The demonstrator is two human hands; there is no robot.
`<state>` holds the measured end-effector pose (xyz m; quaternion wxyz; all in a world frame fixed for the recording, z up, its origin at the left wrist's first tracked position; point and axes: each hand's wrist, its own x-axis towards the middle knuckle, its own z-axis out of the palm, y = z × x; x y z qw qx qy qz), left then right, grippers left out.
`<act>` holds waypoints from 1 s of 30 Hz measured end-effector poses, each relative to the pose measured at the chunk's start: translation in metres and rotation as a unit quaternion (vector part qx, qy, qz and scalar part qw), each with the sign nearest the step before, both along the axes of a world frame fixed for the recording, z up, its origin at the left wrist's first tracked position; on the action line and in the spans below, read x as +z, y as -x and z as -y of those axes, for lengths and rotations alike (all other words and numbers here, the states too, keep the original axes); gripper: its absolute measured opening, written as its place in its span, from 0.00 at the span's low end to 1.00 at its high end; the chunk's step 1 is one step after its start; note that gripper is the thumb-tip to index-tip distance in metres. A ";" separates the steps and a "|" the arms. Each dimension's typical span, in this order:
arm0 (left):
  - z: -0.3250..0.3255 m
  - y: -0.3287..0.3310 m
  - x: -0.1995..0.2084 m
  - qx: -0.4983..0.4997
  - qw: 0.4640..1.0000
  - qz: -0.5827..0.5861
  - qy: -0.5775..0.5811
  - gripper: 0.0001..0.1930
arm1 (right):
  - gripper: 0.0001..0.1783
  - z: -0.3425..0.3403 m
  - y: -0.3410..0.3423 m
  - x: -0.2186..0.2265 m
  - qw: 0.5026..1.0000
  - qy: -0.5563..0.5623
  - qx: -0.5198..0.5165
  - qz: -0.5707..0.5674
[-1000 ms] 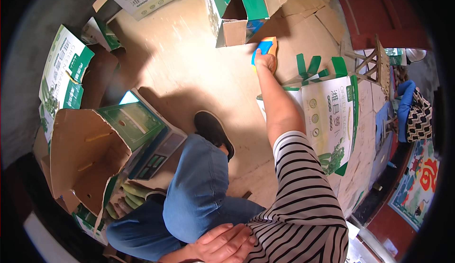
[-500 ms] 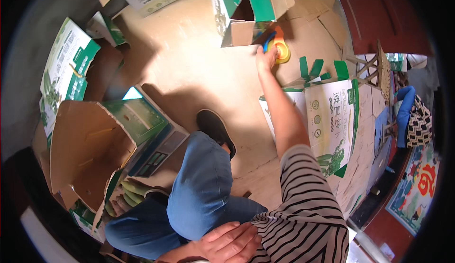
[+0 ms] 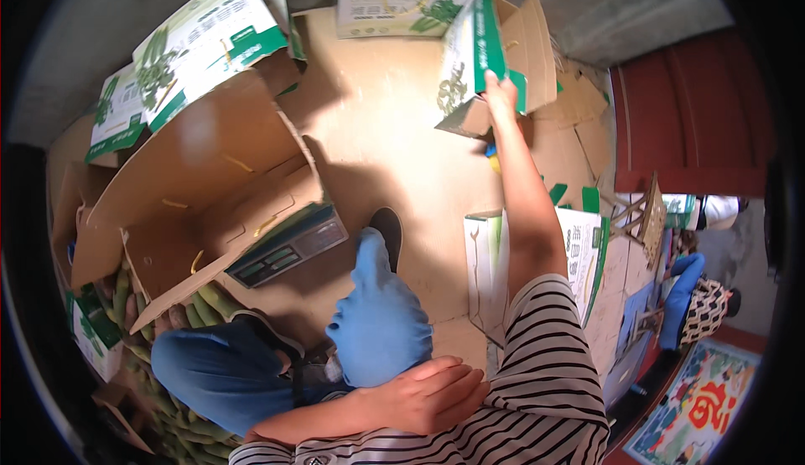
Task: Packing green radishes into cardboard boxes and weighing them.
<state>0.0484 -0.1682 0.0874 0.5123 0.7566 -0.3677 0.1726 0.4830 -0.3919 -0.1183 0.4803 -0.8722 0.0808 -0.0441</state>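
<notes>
My right hand is stretched far forward. It is closed on the green edge of an open white and green carton standing on the floor. Below that hand, partly covered by my right forearm, a blue and yellow tool lies by the carton. My left hand rests against my striped shirt at my lap, its fingers loosely bent with nothing in them. To the left, a large open carton sits tilted, its brown inside facing me. Under its near edge is a dark device with a panel of displays, like a weighing scale.
Several long green radishes are heaped at the lower left. More printed cartons stand along the left wall, and another at the back. One carton lies beside my right arm. Another person sits at the far right.
My right hand has left the orange, yellow and blue tool and taken hold of the carton's green edge. The view has shifted to the left. My left hand still rests at my lap.
</notes>
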 end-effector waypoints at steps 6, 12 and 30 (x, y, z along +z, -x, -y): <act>-0.030 -0.002 -0.009 0.011 0.999 -0.009 0.034 0.14 | 0.18 0.017 0.054 0.033 0.975 -0.214 -0.015 -0.057; -0.030 0.001 -0.018 -0.002 0.997 -0.024 0.078 0.15 | 0.19 0.052 0.093 0.048 0.971 -0.224 -0.015 -0.076; -0.061 -0.011 -0.025 0.063 0.995 -0.061 0.053 0.19 | 0.15 -0.052 0.177 0.032 0.952 0.280 0.086 0.087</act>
